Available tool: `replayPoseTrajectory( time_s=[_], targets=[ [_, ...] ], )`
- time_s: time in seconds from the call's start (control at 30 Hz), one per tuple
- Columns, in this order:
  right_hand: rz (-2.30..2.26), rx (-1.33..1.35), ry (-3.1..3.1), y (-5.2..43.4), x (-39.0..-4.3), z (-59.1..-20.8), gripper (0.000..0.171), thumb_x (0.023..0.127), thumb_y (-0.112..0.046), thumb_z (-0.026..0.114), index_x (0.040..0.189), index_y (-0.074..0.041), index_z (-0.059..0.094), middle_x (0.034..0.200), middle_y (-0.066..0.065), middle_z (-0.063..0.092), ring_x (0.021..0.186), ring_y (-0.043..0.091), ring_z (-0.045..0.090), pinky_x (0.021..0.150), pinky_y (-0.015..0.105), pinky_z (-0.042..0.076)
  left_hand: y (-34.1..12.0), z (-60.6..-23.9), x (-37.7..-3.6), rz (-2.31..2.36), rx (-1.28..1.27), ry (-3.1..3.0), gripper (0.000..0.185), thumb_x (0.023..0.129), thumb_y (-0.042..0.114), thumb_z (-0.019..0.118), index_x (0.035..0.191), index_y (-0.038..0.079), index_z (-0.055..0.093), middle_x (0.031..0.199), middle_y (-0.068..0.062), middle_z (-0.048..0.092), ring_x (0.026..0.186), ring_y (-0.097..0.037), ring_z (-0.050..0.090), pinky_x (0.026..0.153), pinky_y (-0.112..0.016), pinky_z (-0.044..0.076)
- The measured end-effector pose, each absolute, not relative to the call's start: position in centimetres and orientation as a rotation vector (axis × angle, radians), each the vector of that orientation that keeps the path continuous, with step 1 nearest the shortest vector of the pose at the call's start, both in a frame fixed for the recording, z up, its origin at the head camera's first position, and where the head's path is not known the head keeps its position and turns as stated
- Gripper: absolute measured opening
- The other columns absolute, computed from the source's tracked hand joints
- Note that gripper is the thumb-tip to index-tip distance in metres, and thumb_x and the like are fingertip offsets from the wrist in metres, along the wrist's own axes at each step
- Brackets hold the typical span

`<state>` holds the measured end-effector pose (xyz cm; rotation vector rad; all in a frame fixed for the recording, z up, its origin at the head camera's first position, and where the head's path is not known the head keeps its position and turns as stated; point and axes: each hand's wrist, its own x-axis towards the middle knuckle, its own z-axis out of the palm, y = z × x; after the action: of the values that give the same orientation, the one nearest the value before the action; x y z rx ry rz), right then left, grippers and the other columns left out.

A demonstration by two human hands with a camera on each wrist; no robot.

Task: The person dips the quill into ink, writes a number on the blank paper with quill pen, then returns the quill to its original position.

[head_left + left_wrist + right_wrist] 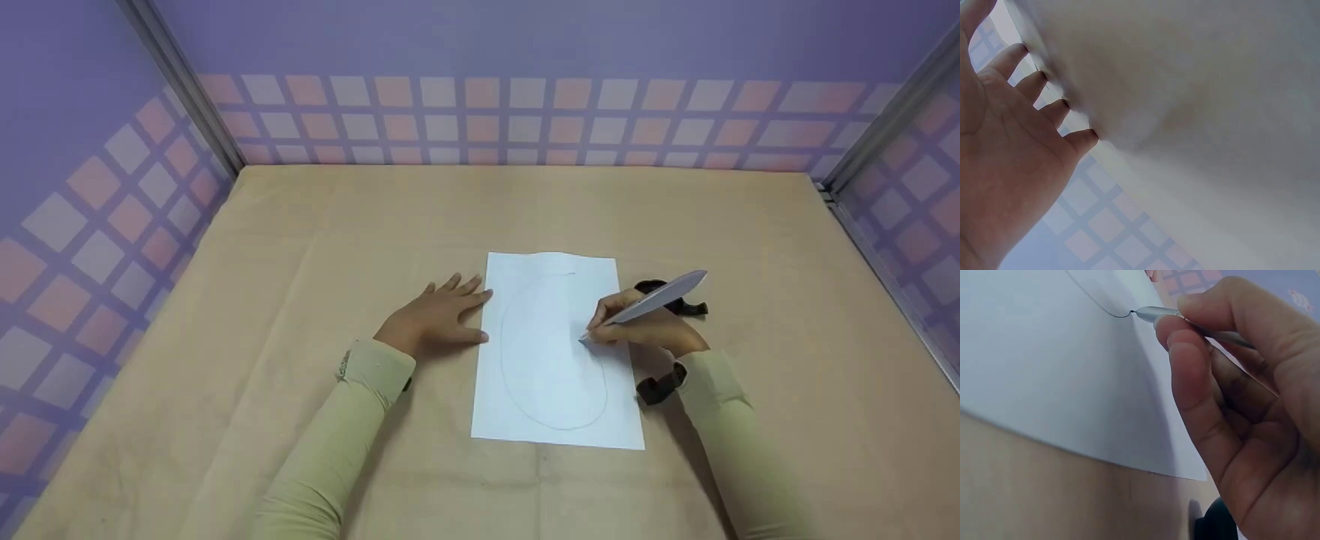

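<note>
A white sheet of paper (559,352) lies on the beige table (300,247), with a thin drawn oval line (517,390) on it. My right hand (637,322) grips a silver pen (652,300), whose tip touches the paper at the oval's right side. The right wrist view shows the pen (1154,314) meeting the curved line (1095,301), with fingers (1196,365) curled round the barrel. My left hand (442,315) lies flat, fingers spread, at the paper's left edge. In the left wrist view the palm (1010,169) and straight fingers (1081,139) press the surface.
A black object (675,296) lies on the table just behind my right hand. A black strap (660,386) is at the right wrist. Purple walls with pink and white squares (480,120) enclose the table on three sides.
</note>
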<state>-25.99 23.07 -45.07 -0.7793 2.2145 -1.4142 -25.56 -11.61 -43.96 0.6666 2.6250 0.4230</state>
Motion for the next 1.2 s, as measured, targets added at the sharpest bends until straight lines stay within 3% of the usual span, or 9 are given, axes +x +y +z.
replayPoseTrajectory(
  time_s=[1.2],
  targets=[
    [-1.496, -0.715, 2.186, 20.5, -25.9, -45.2, 0.011, 0.082, -0.005, 0.074, 0.086, 0.005, 0.070, 0.072, -0.004, 0.066, 0.065, 0.009, 0.054, 0.061, 0.018, 0.044, -11.6, -43.9, -25.3, 0.446, 0.638, 2.629, 0.075, 0.090, 0.053, 0.054, 0.154, 0.032, 0.021, 0.162, 0.007, 0.005, 0.151, -0.022, -0.003, 0.121, -0.051, -0.001]
  ],
)
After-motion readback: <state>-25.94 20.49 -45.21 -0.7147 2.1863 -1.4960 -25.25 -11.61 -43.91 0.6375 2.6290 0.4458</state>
